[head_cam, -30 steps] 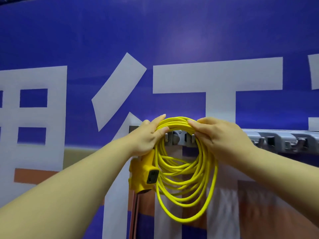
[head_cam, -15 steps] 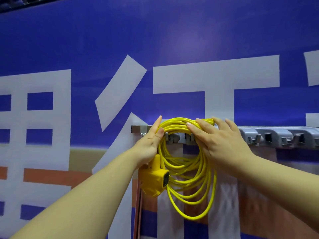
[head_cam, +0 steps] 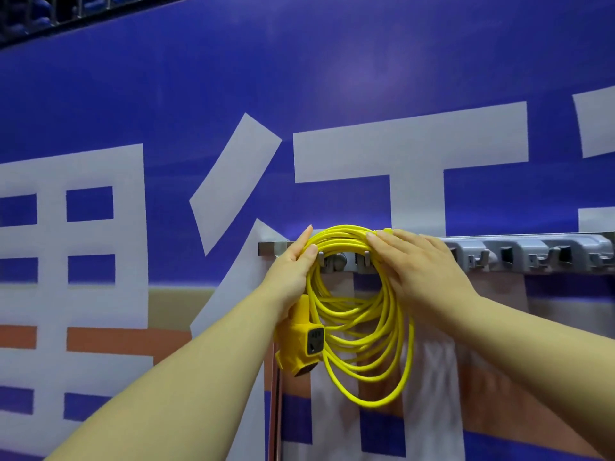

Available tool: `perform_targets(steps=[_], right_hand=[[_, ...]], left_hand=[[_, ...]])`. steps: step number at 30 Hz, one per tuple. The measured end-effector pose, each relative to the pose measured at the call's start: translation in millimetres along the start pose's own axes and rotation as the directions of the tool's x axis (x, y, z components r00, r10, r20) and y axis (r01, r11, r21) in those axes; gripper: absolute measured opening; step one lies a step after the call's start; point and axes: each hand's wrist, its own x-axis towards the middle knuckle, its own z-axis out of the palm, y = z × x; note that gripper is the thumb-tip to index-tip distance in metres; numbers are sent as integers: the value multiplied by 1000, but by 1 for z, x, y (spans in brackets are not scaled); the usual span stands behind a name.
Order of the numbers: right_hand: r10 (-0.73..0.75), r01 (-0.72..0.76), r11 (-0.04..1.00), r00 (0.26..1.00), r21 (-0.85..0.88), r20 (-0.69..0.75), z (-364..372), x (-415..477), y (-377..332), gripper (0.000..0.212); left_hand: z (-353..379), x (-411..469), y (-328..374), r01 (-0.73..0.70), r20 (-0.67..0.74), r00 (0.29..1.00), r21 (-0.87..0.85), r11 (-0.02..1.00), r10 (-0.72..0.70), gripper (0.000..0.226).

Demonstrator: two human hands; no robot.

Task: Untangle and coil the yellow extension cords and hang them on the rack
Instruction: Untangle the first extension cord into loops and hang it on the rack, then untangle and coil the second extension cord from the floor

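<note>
While both hands were on it, the cord [head_cam: 396, 327], wound into a loose coil, hung against the wall w/ its top bunch lying over the hooks [head_cam: 336, 261] at the left end of the rack [head_cam: 532, 254]. The loops sagged below the rail. The socket block [head_cam: 304, 344] dangled at the coil's lower left, just under the left wrist.

Vs. a sec. ago the coil sat at approx. the same spot on the rail, but the hands had loosened. The right hand [head_cam: 419, 264], which had curled over the strands, lay flat w/ fingers straight, pressing the top-right of the coil to the rack. The left hand [head_cam: 293, 271] had index finger & thumb approx. straight against the coil's left edge. Its other fingers were hidden, so I couldn't tell if it gripped anything. Whether the strands were really caught behind a hook couldn't be seen, as the bunch covered that spot.

My read: the hang was nearly done for this cord, w/ the weight prob. passing from hands to hooks. Next would be easing both hands off slowly, checking no loop slipped forward. Risk: the socket block, prob. the heaviest part, pulling the left side down & dragging strands off.

More grey holders ran along the rack to the right. Behind everything was a blue banner [head_cam: 299, 94] w/ big white characters.
</note>
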Motion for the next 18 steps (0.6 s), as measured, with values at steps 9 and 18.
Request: perform_targets(steps=[9,18], right_hand=[[5,10,994,990,-106,140,-8,-5,-4,58],[4,14,997,968,-70,250,-26,-12,-10,59]], left_hand=[[9,-17,3,6,-23,1000,338,941,2,50],[-6,-30,20,42,0,999,553,832,-51,61]])
